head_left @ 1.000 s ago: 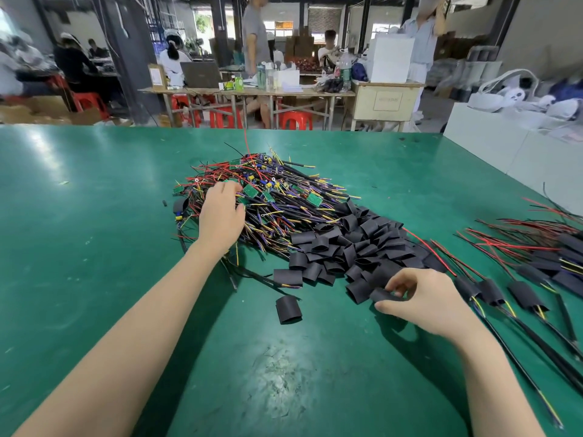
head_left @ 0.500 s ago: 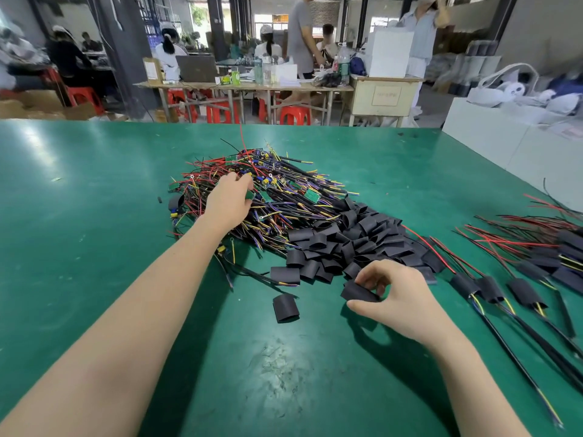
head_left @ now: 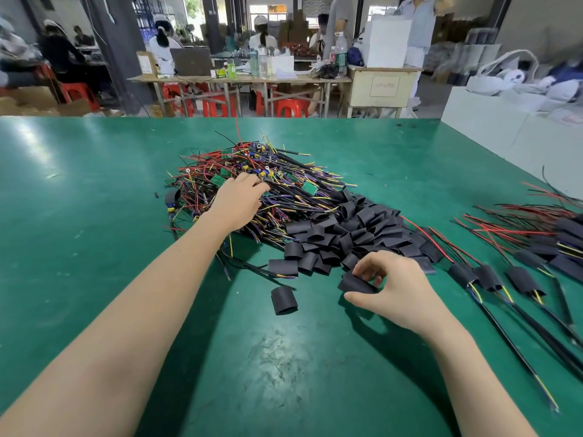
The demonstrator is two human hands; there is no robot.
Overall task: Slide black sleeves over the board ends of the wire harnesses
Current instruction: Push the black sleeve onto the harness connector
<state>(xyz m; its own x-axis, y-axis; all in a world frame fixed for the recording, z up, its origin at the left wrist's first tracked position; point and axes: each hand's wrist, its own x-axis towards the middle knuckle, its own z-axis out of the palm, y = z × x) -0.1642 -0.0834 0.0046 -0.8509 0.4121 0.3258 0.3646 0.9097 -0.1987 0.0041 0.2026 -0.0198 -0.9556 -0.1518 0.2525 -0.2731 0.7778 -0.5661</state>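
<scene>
A tangled heap of wire harnesses [head_left: 284, 187] with small green boards lies mid-table. My left hand [head_left: 238, 200] reaches into the heap, fingers curled down among the wires; what they grip is hidden. A pile of black sleeves [head_left: 353, 234] lies right of the heap. My right hand [head_left: 389, 287] pinches one black sleeve [head_left: 355, 283] at the pile's near edge, just above the table. A single loose sleeve [head_left: 284, 299] lies apart in front.
Harnesses with sleeves on them [head_left: 517, 275] lie in a row at the right. The green table [head_left: 94, 247] stretches wide to the left and front. A white box [head_left: 504, 127] stands at the far right edge. Several people work at tables behind.
My right hand has lifted a sleeve from the pile and drawn it toward me and left. My left hand has pushed further into the harness heap.
</scene>
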